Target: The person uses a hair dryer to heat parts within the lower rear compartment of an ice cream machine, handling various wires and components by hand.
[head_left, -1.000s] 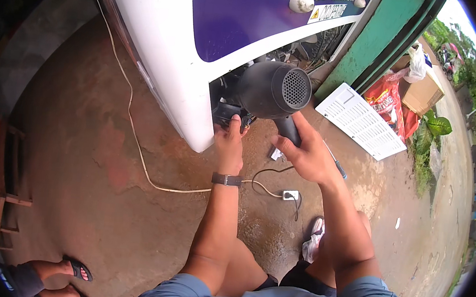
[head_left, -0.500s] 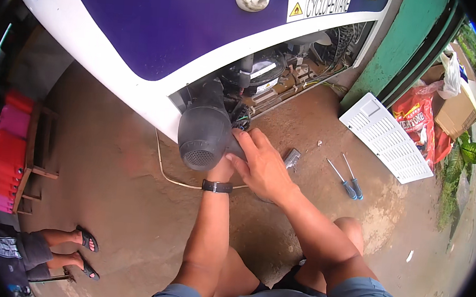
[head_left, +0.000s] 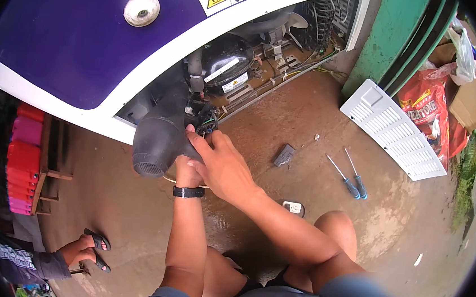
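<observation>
A black hair dryer [head_left: 160, 130] is in front of the low opening of a purple and white freezer cabinet [head_left: 83, 44], its nozzle toward the parts inside and its grille toward me. My left hand [head_left: 186, 172], below a black wristwatch, is closed round the handle; most of its fingers are hidden. Over the same handle lies my right hand [head_left: 226, 169], its thumb and fingers pressed on it. Just past the nozzle sit a black compressor [head_left: 223, 59] with white labels, a dark pipe [head_left: 196, 68] and bundled wires [head_left: 209, 120].
On the floor to the right lie a dark grey block [head_left: 284, 155], two screwdrivers [head_left: 356, 184] and a white vented panel [head_left: 392, 131]. A white power outlet [head_left: 293, 207] is by my knee. Red crates [head_left: 25, 152] stand left, near another person's sandalled feet [head_left: 96, 249].
The view has shifted, so the freezer and dryer appear farther left, and more of the compressor bay shows. The grey block and the outlet have come into clear sight. Both hands stay on the dryer.
</observation>
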Available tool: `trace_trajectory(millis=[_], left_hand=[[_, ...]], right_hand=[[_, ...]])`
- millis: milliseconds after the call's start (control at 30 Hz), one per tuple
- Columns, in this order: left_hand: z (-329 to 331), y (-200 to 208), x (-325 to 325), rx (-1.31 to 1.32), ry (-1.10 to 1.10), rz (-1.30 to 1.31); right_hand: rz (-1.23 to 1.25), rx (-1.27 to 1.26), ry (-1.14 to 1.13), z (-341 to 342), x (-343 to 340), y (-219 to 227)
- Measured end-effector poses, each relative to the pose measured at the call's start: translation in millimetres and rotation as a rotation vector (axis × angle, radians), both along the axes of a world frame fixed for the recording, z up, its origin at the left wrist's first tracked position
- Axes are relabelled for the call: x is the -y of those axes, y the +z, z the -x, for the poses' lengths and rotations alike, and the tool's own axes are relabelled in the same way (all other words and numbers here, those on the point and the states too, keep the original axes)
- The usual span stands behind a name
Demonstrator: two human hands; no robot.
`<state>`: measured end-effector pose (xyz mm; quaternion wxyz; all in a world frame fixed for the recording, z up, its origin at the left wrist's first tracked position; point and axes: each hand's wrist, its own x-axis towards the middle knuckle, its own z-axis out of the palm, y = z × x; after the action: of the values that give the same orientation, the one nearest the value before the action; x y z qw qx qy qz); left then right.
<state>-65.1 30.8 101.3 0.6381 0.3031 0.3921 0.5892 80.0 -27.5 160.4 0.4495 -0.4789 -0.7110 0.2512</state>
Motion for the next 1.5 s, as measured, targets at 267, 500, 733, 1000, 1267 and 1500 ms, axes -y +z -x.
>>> trace_trajectory(millis=[267, 500, 733, 1000, 1267, 1500], left_hand=[[8, -16, -4, 0.046, 0.05, 0.093], [27, -28, 2, -0.017, -0.062, -0.015], [0, 0, 10, -0.079, 0.116, 0.044], [31, -40, 0, -0.013, -0.058, -0.002], [41, -52, -4, -0.008, -0.104, -0.031], [2, -3, -6, -0.245, 0.079, -0.016]], right_hand=[[-0.013, -0.017, 0.039, -19, 3, -2], [0.035, -0.034, 0.016, -18, 5, 0], [0.045, -0.05, 0.012, -17, 5, -6], [0.109, -0.041, 0.063, -15, 10, 2], [0.129, -0.077, 0.118, -13, 7, 1], [0.394, -0.631, 0.249, -20, -8, -5]])
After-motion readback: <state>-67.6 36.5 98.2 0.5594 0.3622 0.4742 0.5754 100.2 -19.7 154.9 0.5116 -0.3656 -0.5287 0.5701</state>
